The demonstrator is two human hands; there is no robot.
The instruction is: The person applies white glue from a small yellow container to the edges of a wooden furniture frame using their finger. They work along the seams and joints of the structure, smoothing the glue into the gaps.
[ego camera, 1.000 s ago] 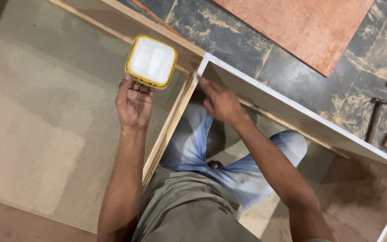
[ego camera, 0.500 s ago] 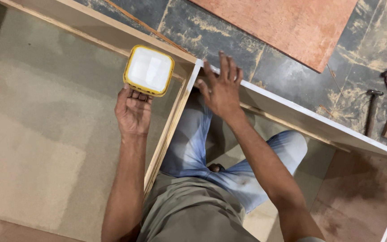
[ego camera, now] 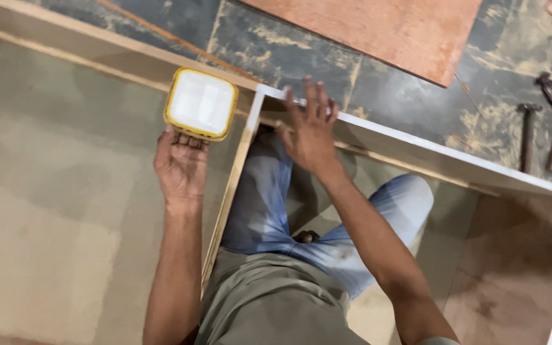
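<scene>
While the left hand [ego camera: 180, 163] grips a yellow tub [ego camera: 200, 103] at eleven o'clock, the right hand [ego camera: 310, 131] has opened flat. It now rests empty on the white panel edge [ego camera: 416, 142], fingers spread.

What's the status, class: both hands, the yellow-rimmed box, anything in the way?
Left hand grips yellow-rimmed box. Right hand open, fingers spread on white panel edge. Divider board stands between the hands.

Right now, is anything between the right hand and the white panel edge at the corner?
Nothing visible. The right hand already has its fingertips on the white panel edge near the corner. The left hand holds the yellow-rimmed container apart, across the divider.
</scene>
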